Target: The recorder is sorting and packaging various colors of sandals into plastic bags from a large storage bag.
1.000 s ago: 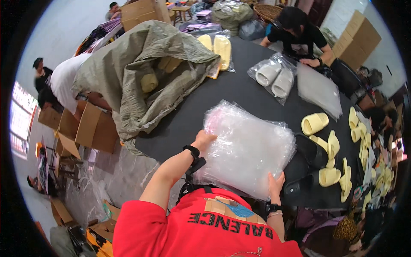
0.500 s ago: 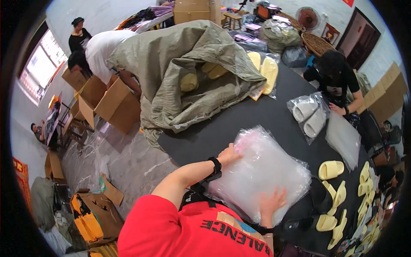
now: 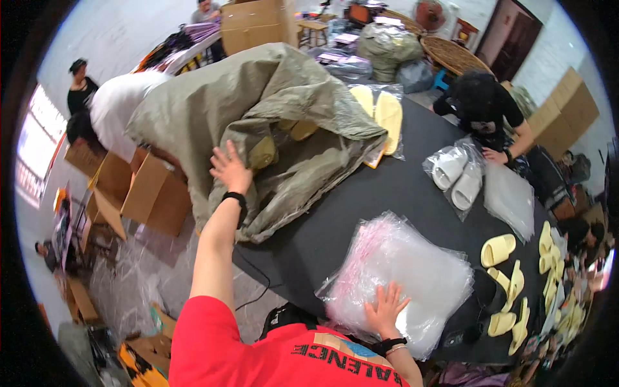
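My left hand [image 3: 231, 169] is spread on the near-left side of a big olive woven sack [image 3: 219, 84], beside its gaping mouth. Yellow slippers [image 3: 263, 153] in clear bags show inside the sack. My right hand [image 3: 385, 311] lies with fingers apart on a thick stack of clear plastic bags [image 3: 419, 264] at the table's near edge; it grips nothing. Past the sack's mouth lies a bagged pair of yellow slippers [image 3: 389, 122]. To the right of the stack, loose yellow slippers [image 3: 498, 250] rest on the dark table [image 3: 322, 238].
Across the table, a person in black [image 3: 493, 116] has a hand by a bagged white pair of slippers [image 3: 465, 184] and a second stack of clear bags [image 3: 509, 200]. Open cardboard boxes [image 3: 155, 200] stand left of the sack, where a person in white [image 3: 122, 103] bends over.
My left hand has left the bag stack and reached forward-left onto the sack. My right hand stays on the stack, a little further left. The view has shifted.
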`<action>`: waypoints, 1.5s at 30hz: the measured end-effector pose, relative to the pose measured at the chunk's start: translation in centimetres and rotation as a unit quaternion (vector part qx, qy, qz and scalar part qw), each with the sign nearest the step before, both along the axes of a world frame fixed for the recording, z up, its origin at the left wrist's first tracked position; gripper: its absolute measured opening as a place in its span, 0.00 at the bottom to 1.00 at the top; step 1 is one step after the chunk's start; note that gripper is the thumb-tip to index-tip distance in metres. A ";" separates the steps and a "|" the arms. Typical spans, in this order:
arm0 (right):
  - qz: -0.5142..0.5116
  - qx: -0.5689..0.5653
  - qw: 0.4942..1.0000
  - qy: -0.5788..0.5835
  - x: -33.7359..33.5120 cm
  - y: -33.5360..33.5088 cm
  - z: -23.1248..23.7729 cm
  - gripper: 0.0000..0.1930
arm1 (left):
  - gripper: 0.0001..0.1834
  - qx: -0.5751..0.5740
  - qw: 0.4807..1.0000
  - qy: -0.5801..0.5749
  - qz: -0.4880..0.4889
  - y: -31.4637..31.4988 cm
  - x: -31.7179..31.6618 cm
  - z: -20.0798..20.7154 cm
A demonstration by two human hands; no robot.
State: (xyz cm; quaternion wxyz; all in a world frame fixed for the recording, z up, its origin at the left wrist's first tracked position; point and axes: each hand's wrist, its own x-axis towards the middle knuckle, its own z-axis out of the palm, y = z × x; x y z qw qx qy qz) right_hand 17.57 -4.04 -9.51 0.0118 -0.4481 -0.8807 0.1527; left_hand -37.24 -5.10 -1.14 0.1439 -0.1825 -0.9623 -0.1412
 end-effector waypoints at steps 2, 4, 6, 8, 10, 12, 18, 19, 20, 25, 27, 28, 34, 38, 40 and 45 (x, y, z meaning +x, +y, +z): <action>-0.016 -0.013 1.000 -0.003 0.3 0.1 -0.1 0.34 | 0.52 0.070 0.991 -0.108 -0.030 0.8 -1.2 1.3; -0.020 -0.021 1.000 0.006 0.4 0.3 0.1 0.34 | 0.46 0.207 0.954 -0.199 -0.082 0.4 -4.0 0.5; -0.004 -0.043 0.999 0.024 0.0 0.4 0.1 0.34 | 0.41 0.327 0.916 -0.196 -0.128 -1.0 -9.0 -2.0; -0.035 -0.060 0.997 0.034 0.8 0.4 0.4 0.33 | 0.23 0.447 0.792 -0.387 -0.154 3.5 -6.3 3.3; -0.051 -0.079 0.995 0.037 0.2 1.1 1.4 0.33 | 0.19 0.553 0.640 -0.473 -0.245 3.9 -5.9 9.6; -0.085 -0.077 0.993 0.017 -1.1 1.7 3.8 0.33 | 0.19 0.552 0.570 -0.496 -0.354 4.8 -0.6 19.4; 0.088 -0.029 0.935 0.342 -15.7 5.0 14.2 0.44 | 0.28 0.484 0.570 -0.536 -0.391 5.3 13.0 22.9; 0.118 -0.037 0.909 0.399 -18.9 4.8 15.6 0.47 | 0.31 0.446 0.596 -0.524 -0.413 4.7 14.0 20.3; 0.146 -0.126 0.885 0.425 -21.4 4.7 14.8 0.46 | 0.33 0.392 0.534 -0.594 -0.457 4.2 15.0 17.2; 0.064 -0.468 0.730 0.493 -27.3 5.0 11.2 0.39 | 0.31 0.082 0.523 -0.371 -0.763 1.2 20.1 11.1; -0.007 -0.522 0.673 0.524 -27.8 5.0 9.4 0.37 | 0.36 -0.051 0.479 -0.507 -0.715 -0.7 17.8 15.9; -0.025 -0.551 0.645 0.529 -28.8 4.3 8.7 0.36 | 0.36 0.004 0.503 -0.487 -0.714 -2.6 16.3 15.7; -0.096 -0.617 0.572 0.531 -30.9 4.3 8.3 0.28 | 0.25 0.412 0.736 -0.314 -0.437 -10.0 2.5 16.7; -0.116 -0.644 0.572 0.494 -28.8 3.1 10.6 0.25 | 0.42 0.468 0.876 -0.111 0.014 -16.1 -11.3 7.0; -0.136 -0.637 0.576 0.494 -24.5 2.5 8.6 0.25 | 0.50 0.426 0.885 -0.072 0.172 -18.1 -14.9 5.2; -0.121 -0.611 0.603 0.498 -15.6 1.7 1.5 0.23 | 0.53 0.653 0.704 -0.173 0.219 -21.5 -18.4 0.7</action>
